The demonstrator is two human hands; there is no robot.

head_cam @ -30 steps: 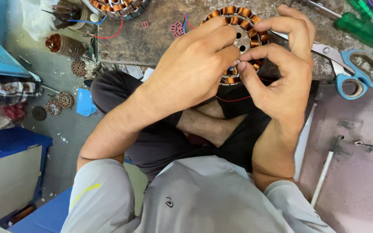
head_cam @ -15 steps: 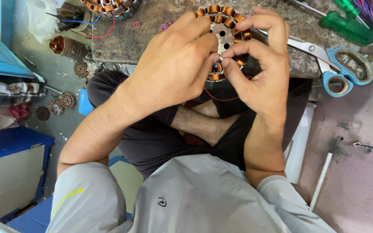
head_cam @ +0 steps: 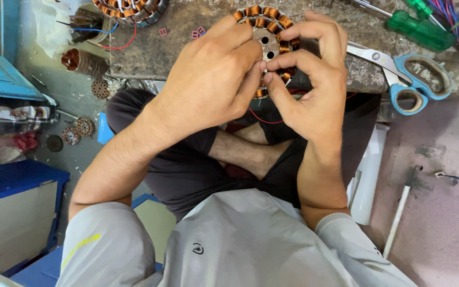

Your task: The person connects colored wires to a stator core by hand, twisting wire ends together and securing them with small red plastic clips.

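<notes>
Holding a round copper-wound motor stator with a perforated metal hub (head_cam: 265, 40) at the near edge of the worn stone-grey desk (head_cam: 187, 48), above the person's crossed legs.

The left hand (head_cam: 213, 85) wraps the stator's left rim, thumb and fingers pinched against the coils near the hub; the right hand (head_cam: 314, 79) grips the right rim, its fingertips closed on the windings beside the left thumb. A thin red wire (head_cam: 264, 118) hangs below. The piece looks rigid and fairly heavy for its size, with a steel core, but the enamelled copper turns are likely easy to nick or bend, so the rim and hub seem the safer places to hold. Blue-handled scissors (head_cam: 405, 77) and a green-handled screwdriver (head_cam: 421, 29) lie to the right, and another wound stator (head_cam: 128, 9) rests at the far left.
</notes>
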